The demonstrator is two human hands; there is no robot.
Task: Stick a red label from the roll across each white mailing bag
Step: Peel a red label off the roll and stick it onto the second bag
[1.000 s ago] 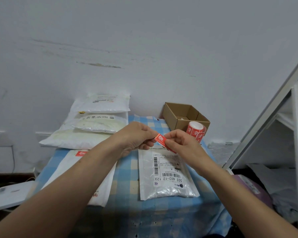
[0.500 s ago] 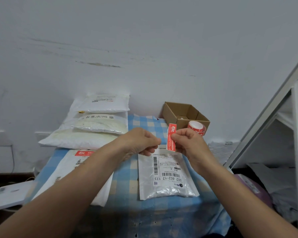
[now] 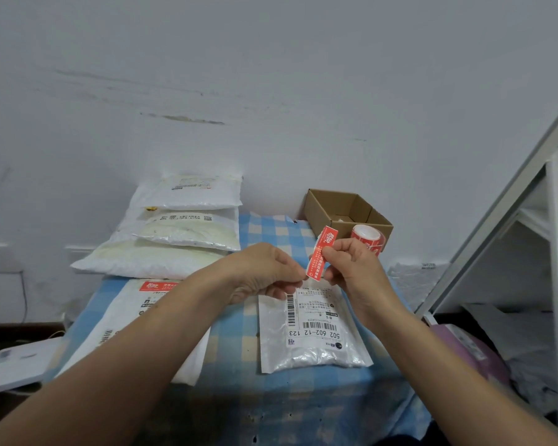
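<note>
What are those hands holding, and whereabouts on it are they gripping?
A narrow red paper label, held roughly upright in the air. The right hand pinches its right edge near the middle; the left hand pinches its lower end.

Cannot read the small white print on the red label (image 3: 323, 252). Cannot tell whether the left hand (image 3: 261, 273) pinches its lower corner or only sits beside it. Cannot see the top edge of the white mailing bag (image 3: 314, 339) behind both hands. See only part of the roll (image 3: 369, 241) (its near side sits behind the right hand (image 3: 356, 268)). Lose much of the labelled bag (image 3: 123, 320) under the left forearm.
</note>
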